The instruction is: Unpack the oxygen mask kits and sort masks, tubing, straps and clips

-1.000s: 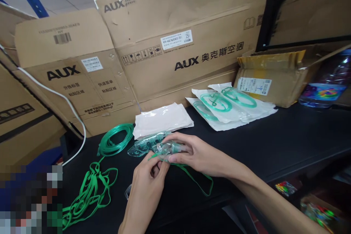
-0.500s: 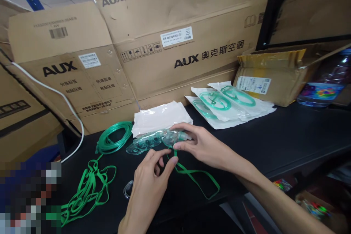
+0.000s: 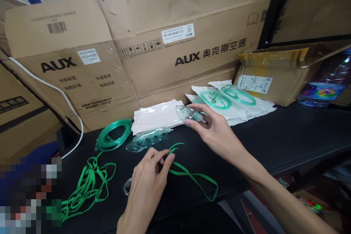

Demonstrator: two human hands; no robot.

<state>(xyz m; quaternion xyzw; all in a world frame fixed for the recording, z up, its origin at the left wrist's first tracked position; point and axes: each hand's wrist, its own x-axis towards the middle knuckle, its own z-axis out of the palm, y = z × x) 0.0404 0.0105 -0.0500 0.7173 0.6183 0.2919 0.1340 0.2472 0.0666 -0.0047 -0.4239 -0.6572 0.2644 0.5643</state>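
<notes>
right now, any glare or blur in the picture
Head view: glints on the stacked clear masks; head view, lower right: colourful items below the black table look blurred; head view, lower left: pixelated patch hides detail; head view, centre: green strap at the left hand shows clearly.

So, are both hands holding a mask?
No, only the right hand holds a mask; the left hand pinches a green strap between its fingertips.
</notes>
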